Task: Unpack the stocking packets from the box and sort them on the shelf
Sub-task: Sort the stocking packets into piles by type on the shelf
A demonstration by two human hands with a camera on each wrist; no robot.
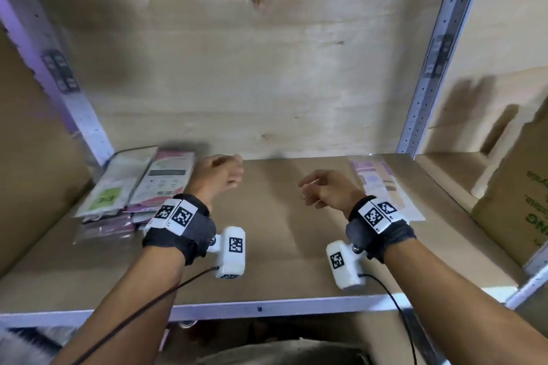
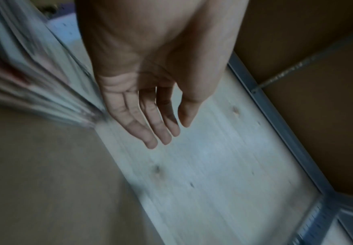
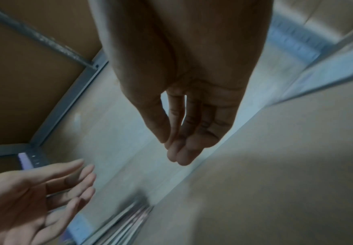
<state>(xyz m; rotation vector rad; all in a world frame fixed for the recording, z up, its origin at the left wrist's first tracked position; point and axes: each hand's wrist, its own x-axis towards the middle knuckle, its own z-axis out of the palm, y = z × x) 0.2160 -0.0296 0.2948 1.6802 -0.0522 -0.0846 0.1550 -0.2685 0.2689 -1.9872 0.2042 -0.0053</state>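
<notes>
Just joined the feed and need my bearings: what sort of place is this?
Probably a stockroom: slotted metal shelving with board shelves, stacked stocking packets on one, and a printed cardboard carton in the next bay.

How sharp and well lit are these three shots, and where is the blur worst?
Head view: brightest, though the left packet stack is smeared and the frame edges bend. Left wrist view: dim and bluish, left hand fairly clear, packets beside it streaked. Right wrist view: darkest, right hand shadowed, its surroundings soft.

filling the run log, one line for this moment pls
left hand open | right hand open | packet stack shelf left | packets shelf right
</notes>
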